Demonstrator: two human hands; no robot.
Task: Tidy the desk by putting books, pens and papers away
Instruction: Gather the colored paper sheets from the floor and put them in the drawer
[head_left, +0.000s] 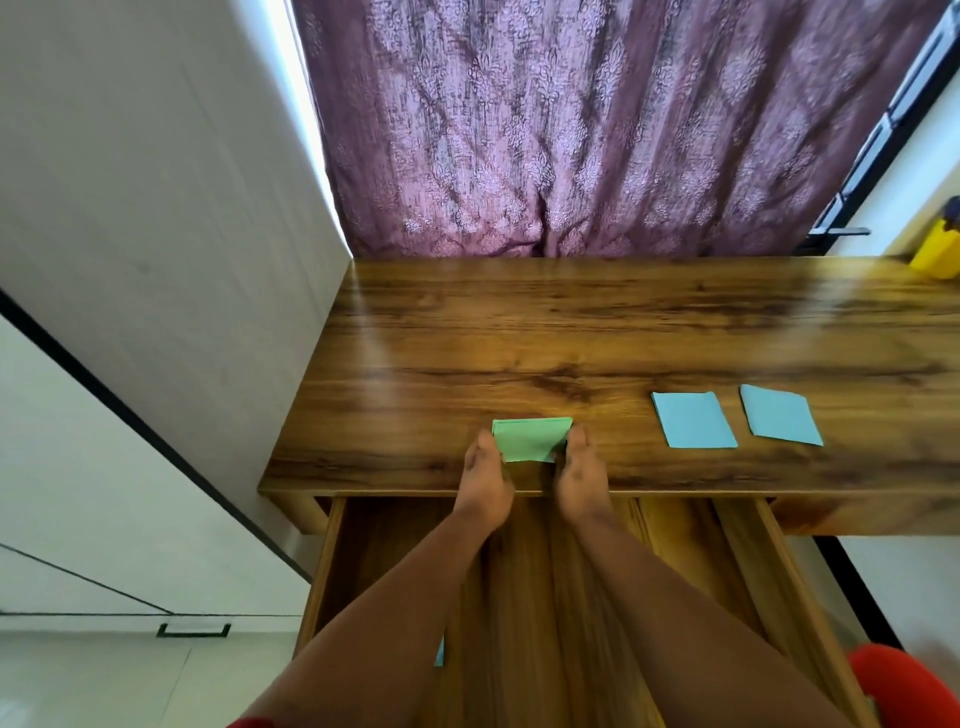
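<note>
Progress looks well advanced, judging by how little remains on the table (571, 332). No books or pens are visible on its surface. What remains is paper: a green paper stack (530, 439) near the front edge, at about six o'clock on the tabletop, and two blue paper pieces, one (693, 420) at roughly four o'clock and the other (781, 415) just beside it, further toward three o'clock.

Both hands are on the green stack. The left hand (485, 480) pinches its left edge, and the right hand (579, 478) pinches its right edge, fingers curled over the sides; it seems partly lifted off the wood, though that is hard to tell.

Below the front edge, the drawer (384, 545) stands pulled open beneath the forearms. A sliver of blue paper (440, 652) shows inside it at about seven o'clock, so some paper probably has been stowed. A yellow container (937, 254) sits at the far right corner, around two o'clock.

Left to do, I judge: drop the green stack in, then the two blue pieces, then close the drawer.
</note>
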